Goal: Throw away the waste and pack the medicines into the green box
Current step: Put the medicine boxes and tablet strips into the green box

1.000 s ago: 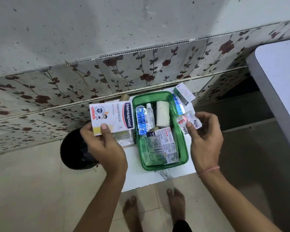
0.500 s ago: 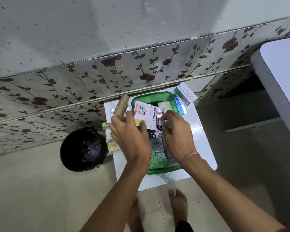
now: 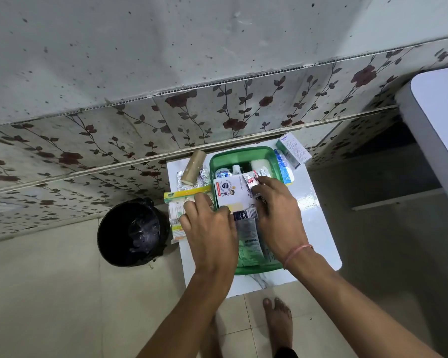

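both hands over green box [image 3: 243,155]. left hand [image 3: 208,229] pins plaster pack [image 3: 234,195] flat; right hand [image 3: 279,215] pinches pill strip [image 3: 252,179], box 12 o'clock. lay flat, release.

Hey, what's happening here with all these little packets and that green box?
A person is packing medicines into a green box on a small white table. Both hands are over the box: the left hand and right hand are pressing a white plaster packet down onto the things already inside. A cardboard tube, some foil strips and a small carton are outside the box. A black bin stands on the floor beside the table.
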